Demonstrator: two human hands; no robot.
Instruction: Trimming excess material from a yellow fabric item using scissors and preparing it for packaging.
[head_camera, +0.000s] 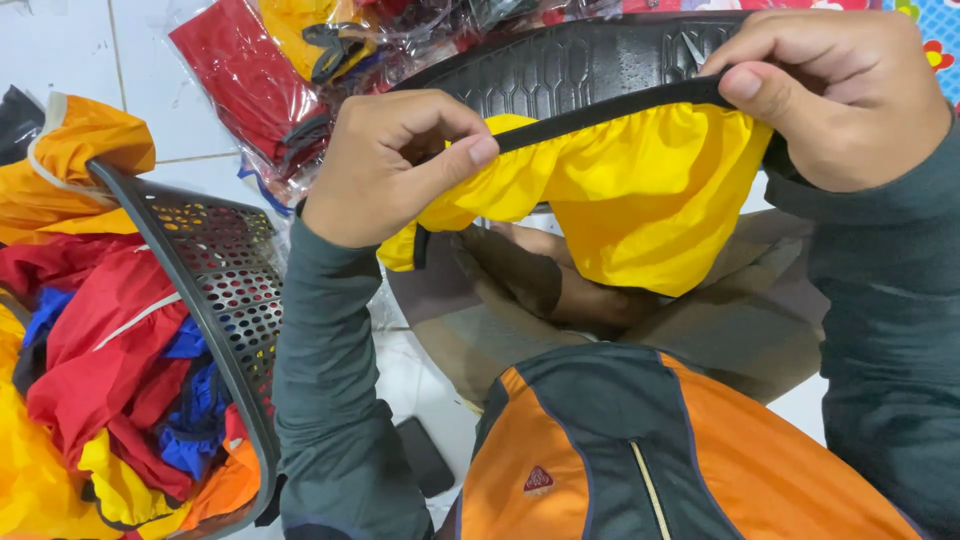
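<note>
A yellow garment (640, 200) with a black band (600, 110) is held stretched across the upper middle of the frame. The band is pinched by the left hand (385, 165) and by the right hand (835, 95), both closed tight. A basket (215, 290) of clothes (100, 370) is seen at lower left.

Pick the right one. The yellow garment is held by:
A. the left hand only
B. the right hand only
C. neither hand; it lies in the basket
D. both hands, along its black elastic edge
D: the left hand and the right hand each pinch the black elastic edge of the yellow garment, stretched between them, apart from the basket.
</note>
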